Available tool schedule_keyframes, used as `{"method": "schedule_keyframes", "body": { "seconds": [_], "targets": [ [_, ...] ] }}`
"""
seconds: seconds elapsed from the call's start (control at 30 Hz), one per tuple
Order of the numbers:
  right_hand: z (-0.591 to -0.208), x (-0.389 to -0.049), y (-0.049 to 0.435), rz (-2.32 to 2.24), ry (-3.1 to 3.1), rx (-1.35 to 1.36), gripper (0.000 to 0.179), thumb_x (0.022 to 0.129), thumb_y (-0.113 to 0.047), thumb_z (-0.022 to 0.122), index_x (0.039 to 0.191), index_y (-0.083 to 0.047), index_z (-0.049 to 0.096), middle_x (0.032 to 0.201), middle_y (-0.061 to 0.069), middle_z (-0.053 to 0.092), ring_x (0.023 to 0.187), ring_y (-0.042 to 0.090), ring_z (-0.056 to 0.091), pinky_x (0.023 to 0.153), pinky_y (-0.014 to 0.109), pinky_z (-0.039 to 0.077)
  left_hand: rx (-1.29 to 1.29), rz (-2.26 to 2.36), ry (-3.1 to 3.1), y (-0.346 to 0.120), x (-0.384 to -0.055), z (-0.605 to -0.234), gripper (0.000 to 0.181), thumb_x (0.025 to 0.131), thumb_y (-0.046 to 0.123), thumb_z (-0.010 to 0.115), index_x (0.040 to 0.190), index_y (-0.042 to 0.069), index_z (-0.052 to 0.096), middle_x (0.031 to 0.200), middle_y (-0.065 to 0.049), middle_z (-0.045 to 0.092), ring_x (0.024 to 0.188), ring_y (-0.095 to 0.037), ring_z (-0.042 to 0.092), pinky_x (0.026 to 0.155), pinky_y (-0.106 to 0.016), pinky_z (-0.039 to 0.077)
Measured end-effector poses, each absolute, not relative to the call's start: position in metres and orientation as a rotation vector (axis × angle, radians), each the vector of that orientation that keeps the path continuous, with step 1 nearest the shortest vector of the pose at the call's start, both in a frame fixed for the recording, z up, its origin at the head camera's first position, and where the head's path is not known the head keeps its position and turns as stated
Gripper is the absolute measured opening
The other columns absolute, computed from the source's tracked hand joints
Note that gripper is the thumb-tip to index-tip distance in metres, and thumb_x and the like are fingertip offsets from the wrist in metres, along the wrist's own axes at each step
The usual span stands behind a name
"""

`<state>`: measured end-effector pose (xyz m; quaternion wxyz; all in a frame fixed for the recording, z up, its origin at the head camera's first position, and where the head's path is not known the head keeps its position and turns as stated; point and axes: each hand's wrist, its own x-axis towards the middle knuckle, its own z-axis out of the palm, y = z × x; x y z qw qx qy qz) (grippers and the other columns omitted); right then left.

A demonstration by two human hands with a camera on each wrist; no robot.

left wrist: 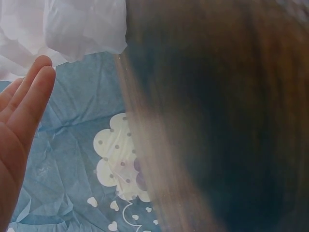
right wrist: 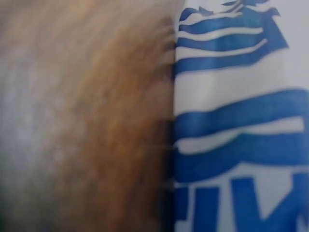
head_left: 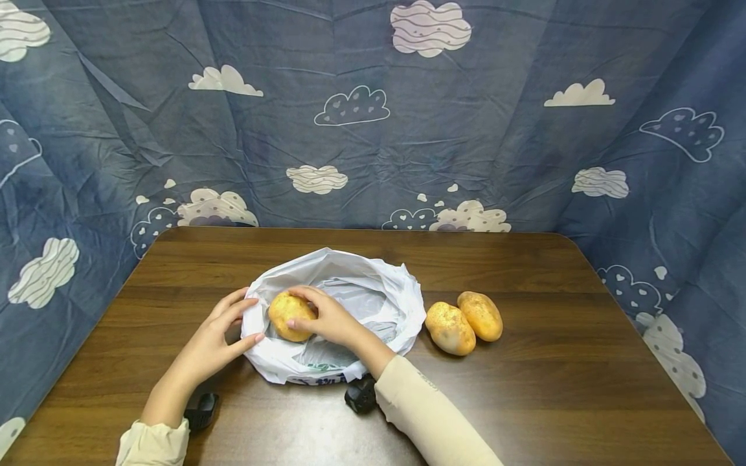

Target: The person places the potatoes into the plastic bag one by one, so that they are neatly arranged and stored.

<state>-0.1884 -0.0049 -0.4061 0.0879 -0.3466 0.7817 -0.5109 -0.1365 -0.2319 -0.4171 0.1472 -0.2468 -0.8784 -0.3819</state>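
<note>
A white plastic bag (head_left: 410, 304) sits on the table with its mouth spread wide. Inside its left part, a yellow potato (head_left: 283, 315) is gripped between the thumb and fingers of my right hand (head_left: 327, 318). My left hand (head_left: 212, 343) touches the bag's left rim, thumb and fingers spread. In the left wrist view its fingers (left wrist: 36, 99) look straight beside the white plastic. Blue print on the bag (right wrist: 241, 130) fills the right side of the right wrist view, where the hand and potato are out of sight.
Two more potatoes, one nearer (head_left: 451, 329) and one farther (head_left: 480, 316), lie side by side right of the bag. The brown wooden table (head_left: 553, 388) ends at a blue cloud-patterned curtain (head_left: 373, 162). A black wrist device (head_left: 361, 395) is under the right wrist, another (head_left: 202, 411) by the left.
</note>
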Motion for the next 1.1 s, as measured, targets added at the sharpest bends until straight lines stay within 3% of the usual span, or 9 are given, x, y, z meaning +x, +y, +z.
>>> {"method": "schedule_keyframes", "body": {
  "seconds": [0.27,0.53,0.73,1.1],
  "targets": [
    [-0.430,-0.202,-0.004,-1.624,2.330,-1.048,0.052,0.080,-0.013,0.067,0.127,-0.003,0.046,0.130,0.008,0.045,0.116,0.027,0.043,0.095,0.034,0.041,-0.714,-1.108,-2.522,-0.232,-0.137,-0.418,0.059,0.069,0.003,0.076,0.120,-0.004,0.050,0.132,-0.021,0.035,0.103,-0.030,0.050,0.086,-0.007,0.039],
    [-0.424,-0.199,0.005,-1.729,2.323,-1.063,0.053,0.080,-0.010,0.067,0.128,-0.005,0.046,0.129,0.007,0.047,0.114,0.030,0.044,0.097,0.032,0.039,-0.701,-1.106,-2.536,-0.232,-0.137,-0.417,0.057,0.070,0.004,0.076,0.121,-0.003,0.050,0.132,-0.020,0.035,0.105,-0.029,0.049,0.086,-0.016,0.044],
    [-0.398,-0.184,0.014,-1.766,2.330,-1.091,0.052,0.080,-0.004,0.066,0.127,0.002,0.044,0.126,0.017,0.048,0.113,0.030,0.045,0.098,0.040,0.038,-0.697,-1.103,-2.534,-0.232,-0.137,-0.417,0.056,0.071,0.004,0.075,0.120,-0.004,0.050,0.132,-0.020,0.035,0.105,-0.029,0.048,0.084,-0.032,0.047],
    [-0.372,-0.171,0.037,-1.830,2.407,-1.116,0.051,0.078,0.000,0.067,0.124,0.007,0.045,0.122,0.021,0.050,0.111,0.035,0.046,0.098,0.040,0.038,-0.702,-1.097,-2.534,-0.233,-0.137,-0.418,0.056,0.070,0.004,0.076,0.120,-0.004,0.050,0.131,-0.020,0.036,0.105,-0.030,0.048,0.083,-0.033,0.048]
  ]
}}
